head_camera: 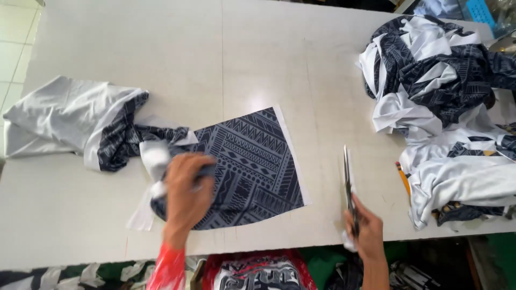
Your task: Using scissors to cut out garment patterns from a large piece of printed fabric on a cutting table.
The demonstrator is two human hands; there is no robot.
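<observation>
At left-centre the left hand point(185, 193) presses flat, fingers spread, on the dark patterned fabric panel point(250, 166); if that bunched edge slips, I reckon the cut could wander. Right of it the right hand point(365, 232) grips closed scissors point(348, 185), blades pointing up-frame. No packages, labels or signs show; a fabric pile point(441, 96) fills the upper right.

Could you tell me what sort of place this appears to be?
Most likely a garment cutting workshop. The right hand holds scissors over a large white table, the left hand presses on a patterned fabric panel, and a heap of similar printed pieces lies at the far right.
</observation>
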